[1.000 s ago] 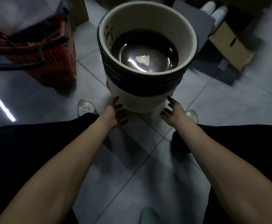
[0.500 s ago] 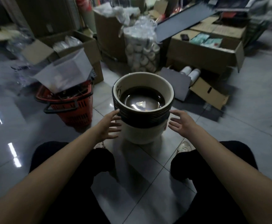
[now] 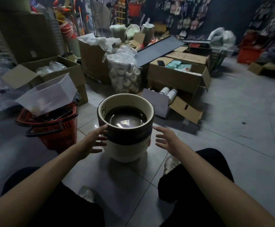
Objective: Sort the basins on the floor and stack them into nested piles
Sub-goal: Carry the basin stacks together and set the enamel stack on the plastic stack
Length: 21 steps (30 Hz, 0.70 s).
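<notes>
A nested pile of basins (image 3: 127, 145) stands on the tiled floor in front of my knees. The basins are cream with dark rims, and the top one shows a dark glossy bottom. My left hand (image 3: 93, 140) is spread at the pile's left side, its fingertips at the dark rims. My right hand (image 3: 165, 139) hovers spread a little to the right of the pile, apart from it. Neither hand holds anything.
A red shopping basket (image 3: 51, 130) with a white box in it stands to the left. Open cardboard boxes (image 3: 177, 77) and a bag of rolls (image 3: 125, 76) crowd the floor behind the pile. Bare grey tiles (image 3: 241, 128) stretch to the right.
My hands have risen from the base of the pile to the level of its dark rims and spread open. My head has lifted, so the shop behind has come into view.
</notes>
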Each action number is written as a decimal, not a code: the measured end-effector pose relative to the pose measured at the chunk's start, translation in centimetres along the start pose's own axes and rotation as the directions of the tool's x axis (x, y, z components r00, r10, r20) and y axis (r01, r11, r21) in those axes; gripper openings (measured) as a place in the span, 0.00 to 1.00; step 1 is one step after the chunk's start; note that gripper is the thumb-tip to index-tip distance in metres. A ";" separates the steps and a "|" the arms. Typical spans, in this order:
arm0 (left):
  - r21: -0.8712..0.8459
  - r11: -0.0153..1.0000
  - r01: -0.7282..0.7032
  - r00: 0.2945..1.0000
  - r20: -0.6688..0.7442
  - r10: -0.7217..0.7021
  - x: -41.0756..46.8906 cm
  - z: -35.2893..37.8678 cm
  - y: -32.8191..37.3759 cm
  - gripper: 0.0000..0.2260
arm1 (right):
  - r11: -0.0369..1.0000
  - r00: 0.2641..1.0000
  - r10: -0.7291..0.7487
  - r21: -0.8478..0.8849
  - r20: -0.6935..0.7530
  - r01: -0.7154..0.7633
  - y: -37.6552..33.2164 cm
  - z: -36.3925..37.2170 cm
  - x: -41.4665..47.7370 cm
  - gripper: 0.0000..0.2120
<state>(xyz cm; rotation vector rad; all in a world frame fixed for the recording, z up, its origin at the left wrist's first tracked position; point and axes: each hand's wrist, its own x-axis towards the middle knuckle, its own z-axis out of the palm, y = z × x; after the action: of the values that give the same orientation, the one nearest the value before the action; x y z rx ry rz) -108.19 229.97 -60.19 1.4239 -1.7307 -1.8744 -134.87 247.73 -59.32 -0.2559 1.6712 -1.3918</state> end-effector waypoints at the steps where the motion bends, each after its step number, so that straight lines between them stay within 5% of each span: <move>1: 0.011 1.000 0.003 1.000 0.010 -0.003 0.0 -0.2 -0.1 0.29 | 0.999 1.000 -0.017 -0.027 -0.003 0.017 -0.5 0.0 0.2 0.32; 6: 0.008 0.999 0.033 0.999 -0.012 -0.033 1.1 -1.5 -0.8 0.33 | 0.977 0.999 -0.038 -0.211 0.014 0.040 -1.2 0.0 1.1 0.26; 11: -0.014 0.997 0.073 0.996 -0.044 -0.073 3.7 -1.3 -1.7 0.40 | 0.956 0.996 0.083 -0.283 0.013 -0.076 1.2 1.5 4.2 0.44; 16: -0.129 0.989 0.066 0.997 -0.027 -0.070 8.0 0.2 -1.8 0.39 | 0.982 0.977 0.188 0.001 0.104 -0.190 2.3 5.5 8.0 0.43; 21: -0.267 0.963 -0.016 0.998 -0.056 0.001 12.9 2.9 -3.4 0.40 | 0.947 0.998 0.027 0.321 -0.065 -0.005 4.6 9.6 12.6 0.34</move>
<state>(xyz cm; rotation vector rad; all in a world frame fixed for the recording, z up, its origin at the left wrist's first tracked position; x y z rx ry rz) -115.44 223.60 -69.89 1.3465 -1.3919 -1.9561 -133.06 234.53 -69.05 -0.0078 1.4680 -1.6493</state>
